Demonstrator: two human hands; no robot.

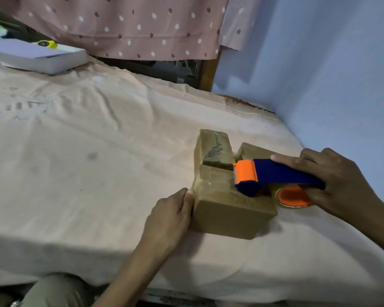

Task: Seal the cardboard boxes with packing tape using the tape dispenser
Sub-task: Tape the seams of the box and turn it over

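Right hand [341, 185] grips blue-orange tape dispenser [275, 177] on top of cardboard box [226, 204], right side of bed [98, 151]. Left hand [171, 218], fingers relaxed, presses box's left side. Print on far flap [214, 149] blurred, unreadable.

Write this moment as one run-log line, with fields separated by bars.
step: taping | right hand: grips blue-orange plastic tape dispenser on brown cardboard box | left hand: steadies box's left side
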